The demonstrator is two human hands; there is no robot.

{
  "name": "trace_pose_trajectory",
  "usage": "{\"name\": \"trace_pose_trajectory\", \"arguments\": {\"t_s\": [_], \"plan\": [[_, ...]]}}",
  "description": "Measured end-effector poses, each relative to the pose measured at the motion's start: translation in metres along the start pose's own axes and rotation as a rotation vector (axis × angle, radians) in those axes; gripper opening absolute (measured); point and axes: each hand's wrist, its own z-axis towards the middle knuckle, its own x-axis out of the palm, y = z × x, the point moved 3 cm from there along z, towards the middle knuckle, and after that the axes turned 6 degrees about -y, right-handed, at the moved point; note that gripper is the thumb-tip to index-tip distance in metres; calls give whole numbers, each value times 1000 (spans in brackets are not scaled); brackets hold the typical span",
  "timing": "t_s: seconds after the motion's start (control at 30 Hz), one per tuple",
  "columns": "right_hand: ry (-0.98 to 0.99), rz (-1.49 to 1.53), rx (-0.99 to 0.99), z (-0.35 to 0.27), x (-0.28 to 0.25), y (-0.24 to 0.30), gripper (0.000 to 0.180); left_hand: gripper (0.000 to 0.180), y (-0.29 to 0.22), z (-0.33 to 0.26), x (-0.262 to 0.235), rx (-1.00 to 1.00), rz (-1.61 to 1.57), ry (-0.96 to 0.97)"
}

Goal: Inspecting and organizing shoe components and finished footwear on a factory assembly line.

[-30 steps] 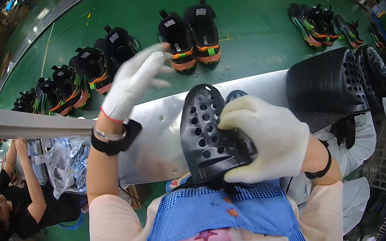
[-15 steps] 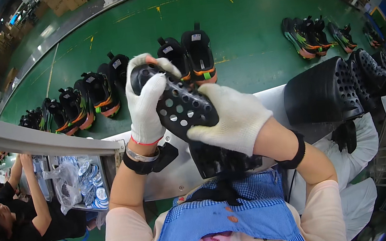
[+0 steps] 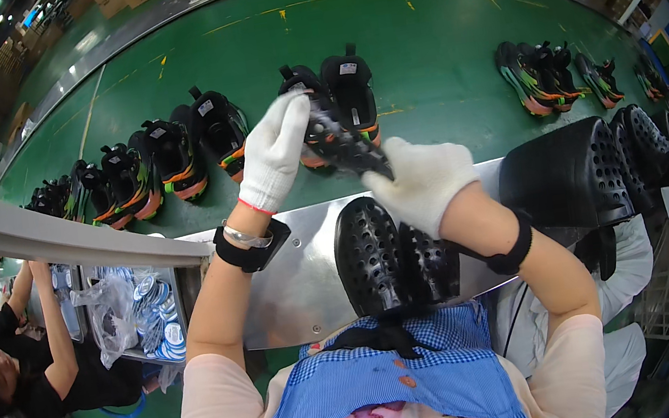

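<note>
Between my white-gloved hands is a black plastic shoe tree (image 3: pixel 340 146) full of round holes, held tilted and smeared by motion. My left hand (image 3: pixel 278 147) grips its upper left end. At the lower right end my right hand (image 3: pixel 427 182) is closed on it. Behind it, a pair of black sneakers (image 3: pixel 351 95) with orange and green soles stands on the green surface, one partly covered. Two more perforated shoe trees, one on the left (image 3: pixel 367 249) and one on the right (image 3: pixel 431 262), rest on the metal ledge just before my apron.
Sneakers line the green surface to the left (image 3: pixel 174 150) and right (image 3: pixel 538 73). Large perforated black forms (image 3: pixel 557 178) sit at the right of the metal ledge (image 3: pixel 287 297). A grey curved rail (image 3: pixel 54 223), a bin of blue-and-white pieces (image 3: pixel 156 307) and a co-worker (image 3: pixel 40 362) are on the left.
The shoe tree has turned from its holed face to a narrow edge and shifted up and right. My hands have moved right with it, uncovering the two shoe trees on the ledge.
</note>
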Motion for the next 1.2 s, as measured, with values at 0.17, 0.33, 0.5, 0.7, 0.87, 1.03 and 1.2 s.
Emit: {"name": "trace_pose_trajectory", "arguments": {"t_s": [0.17,0.33,0.5,0.7,0.87,1.03,1.2], "plan": [[-6,-82,42,15,-4,-34,39,34,48,-12,14,186,592,215],[162,-100,39,33,-9,-27,43,25,71,-9,43,199,651,328],[320,-110,-75,79,-5,-23,46,27,62,-25,49,162,615,268],[317,-190,-160,129,2,8,44,25,62,-33,40,405,636,91],[262,-195,-86,149,25,19,40,21,67,-27,41,334,690,126],[411,-173,-76,141,6,20,37,19,68,-28,36,379,708,150],[244,-266,-160,163,31,34,35,19,70,-25,37,394,712,171]]}}
